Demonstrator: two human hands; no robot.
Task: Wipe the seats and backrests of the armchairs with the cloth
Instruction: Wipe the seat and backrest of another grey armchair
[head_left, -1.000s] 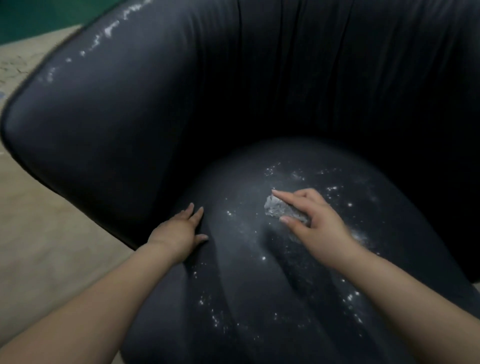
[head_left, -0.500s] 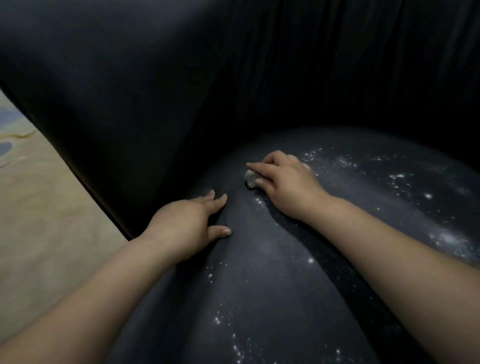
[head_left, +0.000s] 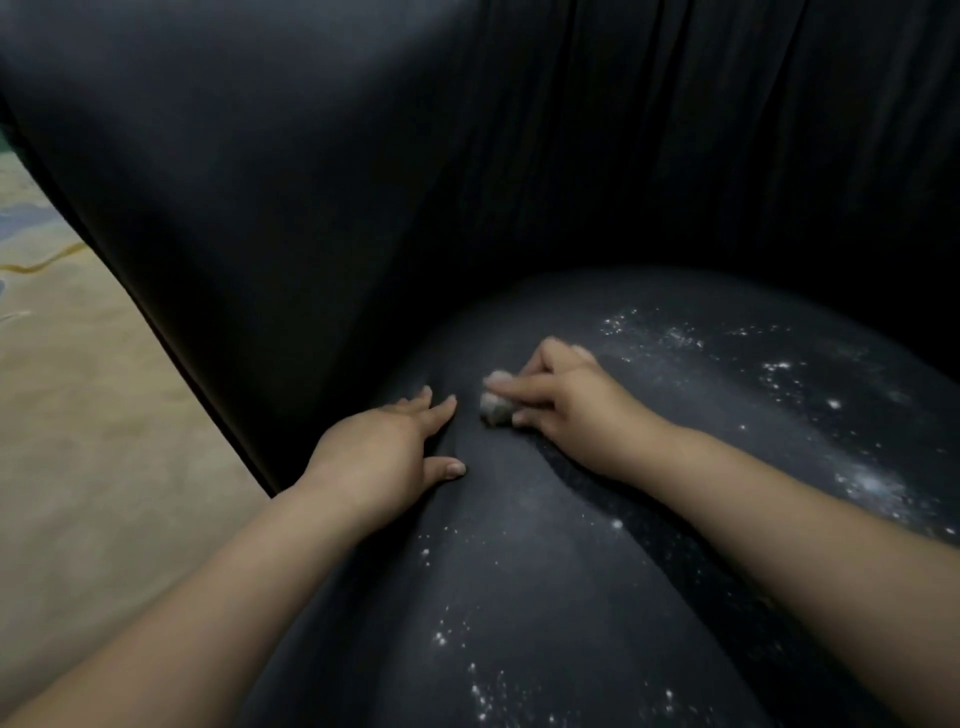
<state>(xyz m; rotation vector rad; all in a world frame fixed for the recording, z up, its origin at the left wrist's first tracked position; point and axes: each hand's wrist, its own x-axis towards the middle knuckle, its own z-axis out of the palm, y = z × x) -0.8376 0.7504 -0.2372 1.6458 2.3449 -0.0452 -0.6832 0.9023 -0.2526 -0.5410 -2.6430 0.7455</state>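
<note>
1. Head view: my right hand (head_left: 563, 402) lies just past the middle of the picture, on the dark armchair seat (head_left: 545, 571). Its fingers (head_left: 511, 387) are curled over a small, bunched grey-white cloth (head_left: 493, 408), pinching it and pressing it down onto the seat. Most of the cloth is hidden beneath the hand; only a pale lump shows at the hand's 9 o'clock side.
2. My left hand (head_left: 387, 449) rests flat on the seat at 8 o'clock from the cloth, near it but not touching. Its fingers are straight and lie close together, pointing toward 1 o'clock, with the thumb (head_left: 444, 467) spread out to 3 o'clock. It holds nothing.
3. The seat is a rounded black cushion filling the lower right. White specks (head_left: 774, 369) are scattered over it at 2 to 3 o'clock from my right hand, with more of them near the bottom edge at 6 o'clock.
4. The backrest (head_left: 519, 156) rises behind both hands across the whole top of the picture, dark and pleated toward 1 o'clock.
5. At 9 o'clock, beside the armchair's side, a pale patterned floor (head_left: 67, 389) shows.
</note>
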